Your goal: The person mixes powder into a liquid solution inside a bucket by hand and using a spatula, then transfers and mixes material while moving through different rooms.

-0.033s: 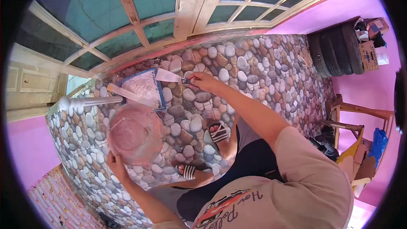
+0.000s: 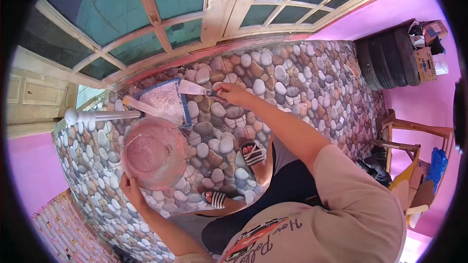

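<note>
Right hand (image 2: 230,93) wrapped round the dark handle of a flat scraper with a wide pale blade (image 2: 192,88); blade at the corner of a blue-rimmed, pale-coated tray (image 2: 185,112), contact unclear. My left hand (image 2: 131,191) pinches the rim of a round, dusty pink-red basin (image 2: 179,160), just beside the tray, over pebble-patterned floor (image 2: 312,92).

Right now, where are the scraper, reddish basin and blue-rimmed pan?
Scraper (image 2: 192,87): head view, on the blade.
Reddish basin (image 2: 176,158): head view, on its right wall.
Blue-rimmed pan (image 2: 185,109): head view, on its right rim.
</note>
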`<action>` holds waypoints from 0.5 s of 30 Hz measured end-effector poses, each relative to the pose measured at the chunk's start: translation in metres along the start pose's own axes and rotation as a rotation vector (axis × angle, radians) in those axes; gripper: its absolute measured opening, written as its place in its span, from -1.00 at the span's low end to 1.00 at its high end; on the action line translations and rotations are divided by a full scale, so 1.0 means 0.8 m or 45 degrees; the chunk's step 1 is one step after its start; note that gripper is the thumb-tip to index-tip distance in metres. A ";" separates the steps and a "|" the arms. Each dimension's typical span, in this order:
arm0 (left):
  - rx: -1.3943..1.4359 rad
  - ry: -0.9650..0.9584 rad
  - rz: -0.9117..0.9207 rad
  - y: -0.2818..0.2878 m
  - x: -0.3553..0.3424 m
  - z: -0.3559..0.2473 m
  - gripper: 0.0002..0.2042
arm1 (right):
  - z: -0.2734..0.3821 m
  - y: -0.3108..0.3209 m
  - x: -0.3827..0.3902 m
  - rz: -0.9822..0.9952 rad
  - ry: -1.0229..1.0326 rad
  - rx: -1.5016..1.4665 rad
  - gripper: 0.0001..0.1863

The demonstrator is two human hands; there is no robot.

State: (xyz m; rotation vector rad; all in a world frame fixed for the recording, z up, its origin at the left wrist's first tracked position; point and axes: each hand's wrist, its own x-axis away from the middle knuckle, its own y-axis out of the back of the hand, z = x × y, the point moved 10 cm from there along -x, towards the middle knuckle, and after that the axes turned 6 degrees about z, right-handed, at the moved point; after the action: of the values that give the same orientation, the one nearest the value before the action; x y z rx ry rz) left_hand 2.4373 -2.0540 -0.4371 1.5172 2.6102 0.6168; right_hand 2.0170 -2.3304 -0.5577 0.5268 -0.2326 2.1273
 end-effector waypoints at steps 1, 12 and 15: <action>0.036 -0.011 0.018 0.000 -0.007 0.005 -0.92 | -0.015 -0.009 -0.020 -0.017 -0.047 0.004 -0.71; 0.405 -0.058 -0.212 0.029 -0.032 0.029 -0.94 | -0.113 -0.095 -0.130 -0.081 0.050 0.402 -0.75; 0.483 -0.031 -0.211 0.052 -0.025 0.050 -0.94 | -0.161 -0.103 -0.130 -0.065 -0.101 0.303 -0.75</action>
State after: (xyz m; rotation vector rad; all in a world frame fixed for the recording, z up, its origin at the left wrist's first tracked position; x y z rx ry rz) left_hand 2.4914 -2.0403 -0.4612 1.3509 2.9158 0.0902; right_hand 2.1001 -2.3146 -0.7219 0.7488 -0.0090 2.0981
